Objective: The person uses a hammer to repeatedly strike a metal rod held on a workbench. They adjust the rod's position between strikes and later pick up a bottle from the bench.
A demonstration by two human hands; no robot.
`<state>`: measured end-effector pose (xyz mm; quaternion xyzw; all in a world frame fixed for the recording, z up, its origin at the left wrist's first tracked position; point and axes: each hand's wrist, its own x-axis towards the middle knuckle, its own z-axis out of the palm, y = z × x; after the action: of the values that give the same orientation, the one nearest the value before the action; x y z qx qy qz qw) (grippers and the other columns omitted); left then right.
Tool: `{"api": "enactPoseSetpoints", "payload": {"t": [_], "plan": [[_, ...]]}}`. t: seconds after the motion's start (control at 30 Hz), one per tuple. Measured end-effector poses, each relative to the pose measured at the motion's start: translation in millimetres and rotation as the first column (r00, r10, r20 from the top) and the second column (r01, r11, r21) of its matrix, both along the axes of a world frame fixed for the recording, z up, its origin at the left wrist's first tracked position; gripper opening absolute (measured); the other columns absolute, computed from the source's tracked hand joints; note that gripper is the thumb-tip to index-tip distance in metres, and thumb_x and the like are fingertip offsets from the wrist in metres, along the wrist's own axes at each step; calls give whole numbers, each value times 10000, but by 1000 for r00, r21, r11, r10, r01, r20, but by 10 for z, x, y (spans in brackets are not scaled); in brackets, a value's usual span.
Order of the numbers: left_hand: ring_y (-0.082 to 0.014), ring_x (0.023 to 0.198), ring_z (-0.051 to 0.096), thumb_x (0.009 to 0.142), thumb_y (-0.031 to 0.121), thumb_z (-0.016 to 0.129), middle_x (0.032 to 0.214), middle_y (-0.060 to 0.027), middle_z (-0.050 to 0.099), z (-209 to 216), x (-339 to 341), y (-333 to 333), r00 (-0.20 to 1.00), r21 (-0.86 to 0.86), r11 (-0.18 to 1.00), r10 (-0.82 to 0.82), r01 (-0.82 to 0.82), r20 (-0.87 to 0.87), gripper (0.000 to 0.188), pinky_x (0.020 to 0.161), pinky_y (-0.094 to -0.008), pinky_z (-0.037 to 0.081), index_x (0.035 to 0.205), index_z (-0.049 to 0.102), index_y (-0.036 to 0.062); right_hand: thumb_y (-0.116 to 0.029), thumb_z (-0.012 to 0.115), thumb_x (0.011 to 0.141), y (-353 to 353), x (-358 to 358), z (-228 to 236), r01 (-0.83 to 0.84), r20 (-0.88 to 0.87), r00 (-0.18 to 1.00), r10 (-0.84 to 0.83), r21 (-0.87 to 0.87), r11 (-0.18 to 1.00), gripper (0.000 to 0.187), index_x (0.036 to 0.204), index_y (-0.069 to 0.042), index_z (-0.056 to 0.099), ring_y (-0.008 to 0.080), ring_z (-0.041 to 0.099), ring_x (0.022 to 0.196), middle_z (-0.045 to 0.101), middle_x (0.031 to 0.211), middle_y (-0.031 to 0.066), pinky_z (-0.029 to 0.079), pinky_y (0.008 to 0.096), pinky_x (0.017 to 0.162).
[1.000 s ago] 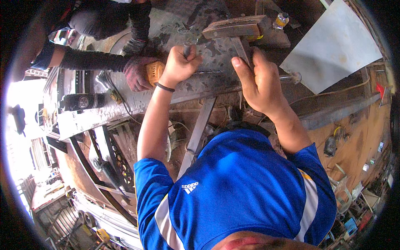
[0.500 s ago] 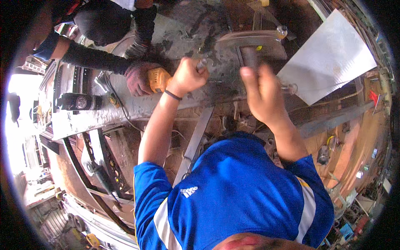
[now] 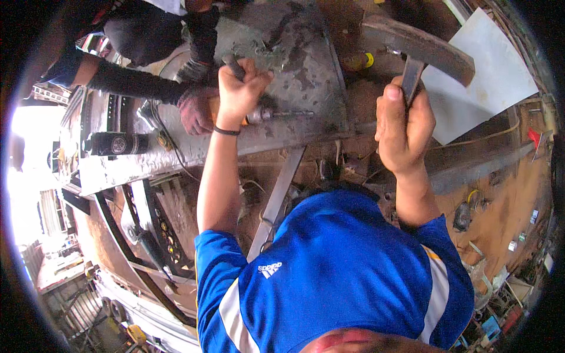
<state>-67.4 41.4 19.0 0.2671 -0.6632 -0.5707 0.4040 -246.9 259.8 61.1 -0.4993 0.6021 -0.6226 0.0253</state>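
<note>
The right hand (image 3: 406,126) is clamping its fingers round a hammer (image 3: 434,53), now hanging past the right edge of the metal table (image 3: 259,143), farther right than a moment ago, so it is striking nothing. The left hand (image 3: 240,97) is gripping a short rod (image 3: 234,67) toward the near edge (I'm spotting an orange drill (image 3: 266,115) just behind it).

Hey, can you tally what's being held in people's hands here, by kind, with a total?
Hammer: 1, in the right hand
Short dark rod: 1, in the left hand
Drill: 1, in a co-worker's gloved hand
Total: 3
</note>
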Motion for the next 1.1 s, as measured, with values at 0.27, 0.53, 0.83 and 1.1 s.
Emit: {"api": "enactPoseSetpoints", "payload": {"t": [0.27,0.53,0.83,1.1], "plan": [[-48,514,409,829,-38,707,580,58,438,-259,75,-63,991,-10,996,-83,85,108,499,463,-257,322,608,296,140,-221,533,1066,43,43,-212,-111,164,981,101,53,992,166,1054,-56,528,32,397,491,456,642,-50,316,216,425],[-54,513,428,836,-34,725,582,49,444,-311,64,-83,991,69,993,-104,99,82,499,454,-253,336,626,308,144,-204,603,1012,76,198,-137,-96,145,987,67,204,974,187,973,-22,590,355,643,648,643,752,160,471,421,592],[-59,591,370,785,-18,739,588,47,390,-303,40,-155,929,-157,953,-202,260,310,477,523,-280,333,624,310,117,-243,596,1023,26,306,-145,-107,88,992,93,160,981,238,970,-12,573,342,661,615,632,706,180,462,417,550],[-219,535,361,750,90,727,560,-92,394,-234,43,-36,854,-354,825,-264,441,449,374,515,-366,350,621,377,59,-225,615,1015,29,344,-79,-128,79,991,111,264,956,244,966,10,571,332,674,631,642,717,193,472,422,561]]}}
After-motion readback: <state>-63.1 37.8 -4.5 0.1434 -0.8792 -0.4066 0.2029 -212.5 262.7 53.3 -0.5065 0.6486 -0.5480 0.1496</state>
